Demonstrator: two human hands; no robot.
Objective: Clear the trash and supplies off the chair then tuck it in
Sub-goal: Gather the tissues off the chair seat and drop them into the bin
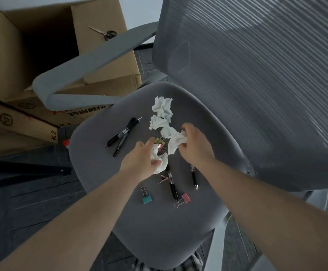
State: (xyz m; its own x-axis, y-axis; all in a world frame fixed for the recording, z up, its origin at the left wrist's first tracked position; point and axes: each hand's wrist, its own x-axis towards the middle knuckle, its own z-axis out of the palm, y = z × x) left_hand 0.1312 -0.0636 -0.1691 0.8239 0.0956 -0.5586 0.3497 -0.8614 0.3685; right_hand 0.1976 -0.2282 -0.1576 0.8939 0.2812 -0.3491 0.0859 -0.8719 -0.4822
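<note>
You're at the trash step: your left hand [139, 161] grips one crumpled white tissue wad [162, 161], your right hand [193, 145] another [175, 142], mid-seat on the grey fabric office chair [104, 153]. Next, collect the two wads [162, 107] toward the seat's back edge (pens and clips follow).

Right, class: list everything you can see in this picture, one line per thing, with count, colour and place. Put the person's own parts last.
Chair: one, grey, centre.
Crumpled tissues: four, white; two lie on the seat, two are in the hands.
Pens: four, black; two at seat left, two at the front.
Binder clips: teal, pink, yellow, plus others partly hidden.
Cardboard boxes: several, brown, upper left.
Scissors: one pair, on a box.
Left hand: grips a tissue.
Right hand: grips a tissue.
</note>
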